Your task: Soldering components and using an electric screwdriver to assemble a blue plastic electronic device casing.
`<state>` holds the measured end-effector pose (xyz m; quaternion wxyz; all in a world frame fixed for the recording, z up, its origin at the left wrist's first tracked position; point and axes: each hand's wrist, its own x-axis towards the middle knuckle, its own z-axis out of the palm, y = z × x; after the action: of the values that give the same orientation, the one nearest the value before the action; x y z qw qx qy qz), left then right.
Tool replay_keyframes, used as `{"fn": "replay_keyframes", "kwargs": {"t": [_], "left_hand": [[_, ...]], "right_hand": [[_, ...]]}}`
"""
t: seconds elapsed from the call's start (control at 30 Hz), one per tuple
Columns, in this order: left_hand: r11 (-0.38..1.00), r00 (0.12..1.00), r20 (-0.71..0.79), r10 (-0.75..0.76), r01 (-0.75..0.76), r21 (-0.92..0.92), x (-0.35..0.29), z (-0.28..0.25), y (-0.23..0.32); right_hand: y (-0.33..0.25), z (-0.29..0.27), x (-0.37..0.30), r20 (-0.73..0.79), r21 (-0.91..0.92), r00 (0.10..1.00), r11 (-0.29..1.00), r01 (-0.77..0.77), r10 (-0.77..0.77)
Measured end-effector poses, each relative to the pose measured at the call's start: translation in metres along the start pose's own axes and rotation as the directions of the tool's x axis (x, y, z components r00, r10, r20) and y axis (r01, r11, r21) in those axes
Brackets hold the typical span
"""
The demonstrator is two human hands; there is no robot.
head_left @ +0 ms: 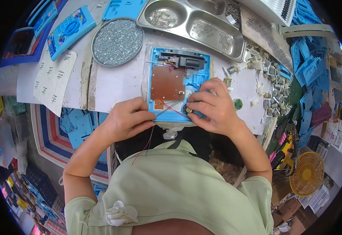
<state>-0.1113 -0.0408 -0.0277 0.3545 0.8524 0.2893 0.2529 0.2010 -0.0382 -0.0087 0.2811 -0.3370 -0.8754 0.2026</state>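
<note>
In front of me lies an open blue plastic casing (153,84) with a brown circuit board (167,82) and a black battery-box-like part (191,62) inside. My left hand (127,119) is at the near left corner, its thumb and fingers pinched on thin red and green wires (170,108). Their loose ends hang below the table edge onto my lap. My right hand (214,107) is closed at the near right corner, fingertips on a small round dark part with a metallic centre (188,110). The wires run across the casing towards that part.
Beyond the casing stand a round tray of small screws (118,41) and a steel compartment tray (202,19). Small grey motor-like parts (273,94) are scattered at the right. A finished-looking blue panel (69,31) and a marked paper sheet (55,80) lie at the left.
</note>
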Motion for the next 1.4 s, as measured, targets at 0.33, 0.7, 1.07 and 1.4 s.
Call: {"fn": "replay_keyframes", "kwargs": {"t": [0.33, 0.7, 1.07, 1.4], "left_hand": [[0.987, 0.984, 0.150, 0.098, -0.115, 0.109, 0.009, -0.013, -0.001], [0.976, 0.966, 0.255, 0.053, -0.104, 0.192, 0.168, -0.059, 0.008], [0.774, 0.959, 0.273, -0.080, -0.113, 0.622, 0.281, 0.022, -0.054], [0.931, 0.951, -0.177, -0.255, 0.192, -0.312, 0.126, -0.077, 0.102]], "right_hand": [[0.053, -0.067, -0.048, -0.329, -0.231, 0.814, 0.795, -0.560, 0.478], [0.089, -0.070, -0.040, -0.222, -0.500, 0.910, 0.760, -0.415, 0.351], [0.041, -0.072, -0.094, -0.534, 0.295, 0.499, 0.703, -0.647, 0.682], [-0.030, -0.078, -0.048, -0.305, 0.544, 0.835, 0.804, -0.242, 0.458]]}}
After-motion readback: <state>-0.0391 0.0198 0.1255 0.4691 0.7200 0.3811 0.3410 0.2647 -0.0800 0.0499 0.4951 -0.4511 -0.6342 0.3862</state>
